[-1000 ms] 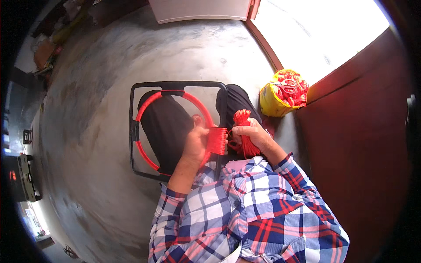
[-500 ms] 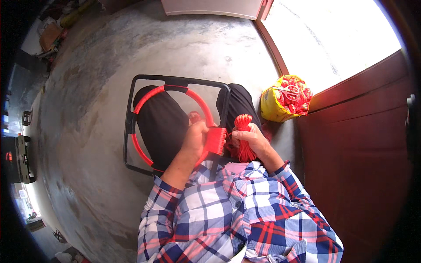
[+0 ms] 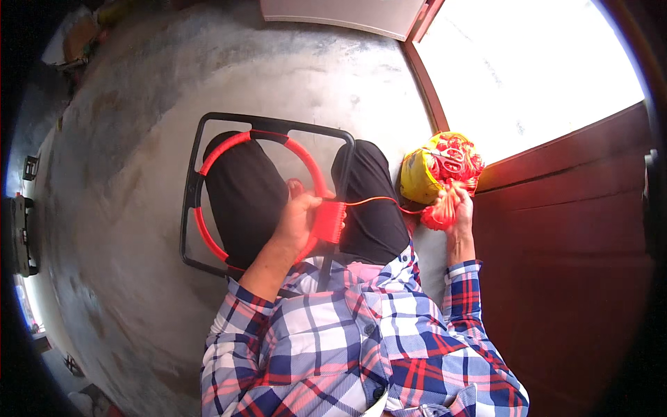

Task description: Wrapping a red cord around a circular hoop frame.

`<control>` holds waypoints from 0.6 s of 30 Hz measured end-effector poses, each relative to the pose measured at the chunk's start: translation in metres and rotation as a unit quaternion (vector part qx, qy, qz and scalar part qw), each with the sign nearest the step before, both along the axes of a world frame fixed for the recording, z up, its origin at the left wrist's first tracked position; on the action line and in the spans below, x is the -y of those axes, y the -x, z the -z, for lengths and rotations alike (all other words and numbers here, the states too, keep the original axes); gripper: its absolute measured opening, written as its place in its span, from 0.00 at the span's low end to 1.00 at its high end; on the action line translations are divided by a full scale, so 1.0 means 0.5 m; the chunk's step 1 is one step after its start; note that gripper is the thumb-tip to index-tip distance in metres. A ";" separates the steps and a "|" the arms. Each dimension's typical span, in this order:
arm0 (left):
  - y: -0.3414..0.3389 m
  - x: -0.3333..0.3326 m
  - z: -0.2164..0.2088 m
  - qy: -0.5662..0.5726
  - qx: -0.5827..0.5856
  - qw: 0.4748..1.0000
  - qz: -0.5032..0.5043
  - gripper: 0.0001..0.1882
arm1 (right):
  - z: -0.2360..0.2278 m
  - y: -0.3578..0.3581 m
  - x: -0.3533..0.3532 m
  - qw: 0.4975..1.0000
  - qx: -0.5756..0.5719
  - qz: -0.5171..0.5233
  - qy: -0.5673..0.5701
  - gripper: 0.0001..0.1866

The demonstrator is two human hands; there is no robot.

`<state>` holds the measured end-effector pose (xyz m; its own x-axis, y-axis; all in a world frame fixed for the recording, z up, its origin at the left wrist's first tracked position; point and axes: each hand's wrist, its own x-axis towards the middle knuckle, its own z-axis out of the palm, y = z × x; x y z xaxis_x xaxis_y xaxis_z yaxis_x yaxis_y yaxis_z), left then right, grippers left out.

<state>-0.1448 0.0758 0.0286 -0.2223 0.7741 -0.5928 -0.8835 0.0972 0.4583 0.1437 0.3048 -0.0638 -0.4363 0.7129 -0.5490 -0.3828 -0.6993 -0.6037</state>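
Note:
A black frame (image 3: 269, 127) with a round ring inside lies across my thighs. Red cord wraps parts of the ring (image 3: 306, 157), and a broad red wound band (image 3: 326, 222) covers its right side by the frame's edge. My left hand (image 3: 297, 219) is closed around the ring just beside that band. Out to the right, my right hand (image 3: 461, 210) grips a bundle of red cord (image 3: 439, 217), in front of the yellow bag. A single red strand (image 3: 379, 199) runs from the band over my right thigh to the bundle.
A yellow bag (image 3: 417, 178) full of red cord stands on the concrete floor (image 3: 132, 208) at the right. Beside it is a dark red door panel (image 3: 556, 243), with a bright doorway above. A pale panel (image 3: 340, 15) stands at the far edge.
My right hand has moved right with the cord bundle, from beside the frame to the yellow bag, drawing out the strand. My left hand keeps its grip on the ring.

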 end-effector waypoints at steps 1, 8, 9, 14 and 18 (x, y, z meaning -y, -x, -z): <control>-0.002 -0.003 0.011 -0.003 -0.018 1.000 0.009 0.13 | -0.021 0.041 0.005 0.996 0.058 0.051 -0.034 0.13; -0.022 -0.015 -0.011 -0.052 -0.306 0.946 -0.098 0.17 | -0.288 0.312 0.121 0.645 0.219 -0.330 -0.654 0.18; -0.030 -0.025 -0.023 -0.033 -0.379 0.915 -0.131 0.19 | -0.285 0.334 0.131 0.557 0.204 -0.372 -0.714 0.18; -0.029 -0.021 -0.038 0.001 -0.374 0.923 -0.089 0.24 | -0.242 0.357 0.152 0.536 0.242 -0.211 -0.781 0.28; -0.003 -0.001 0.035 0.024 -0.208 0.974 -0.089 0.26 | -0.120 0.305 0.147 0.840 0.182 -0.151 -0.488 0.17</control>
